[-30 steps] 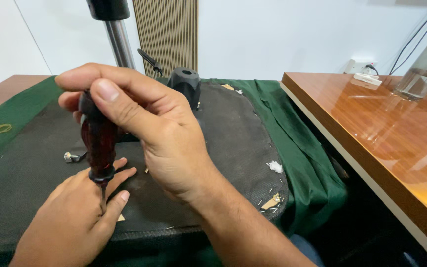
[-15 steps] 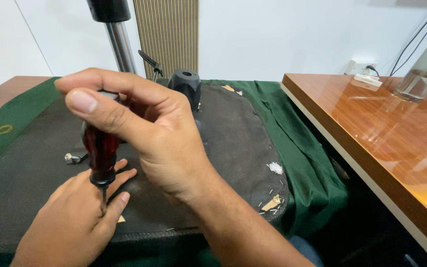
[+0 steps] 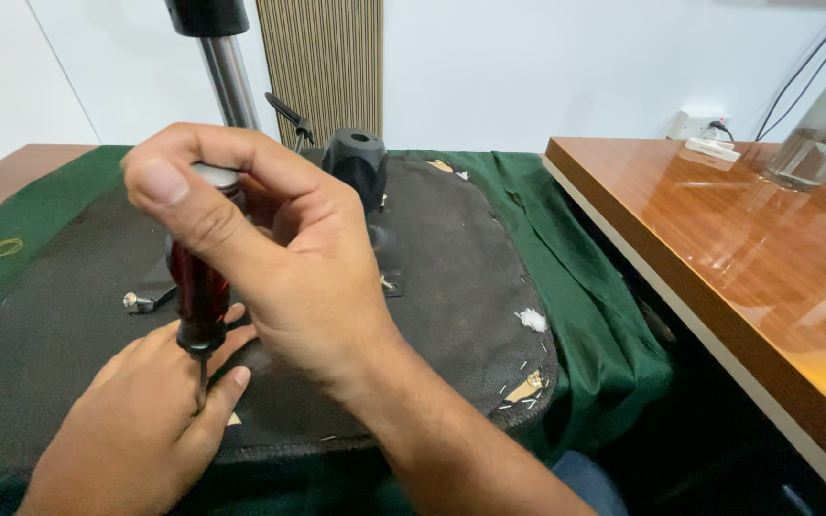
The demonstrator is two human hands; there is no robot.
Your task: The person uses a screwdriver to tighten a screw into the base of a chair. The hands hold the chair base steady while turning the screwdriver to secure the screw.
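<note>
My right hand is wrapped around the dark red handle of a screwdriver, held upright with its metal shaft pointing down. My left hand rests on the black fabric underside of an upturned chair seat, its fingers pinched around the lower shaft near the tip. The tip itself is hidden between those fingers. A loose bolt lies on the fabric just left of the handle. A black knob-like fitting stands on the seat behind my right hand.
The seat lies on a green cloth spread over a wooden table. A chrome column rises at the back. A glossy wooden desk stands to the right with a white power strip on it. A rubber band lies far left.
My right hand has shifted its grip round the handle, the thumb moving up and right. The screwdriver stays upright in the same spot, and my left hand has barely moved.
</note>
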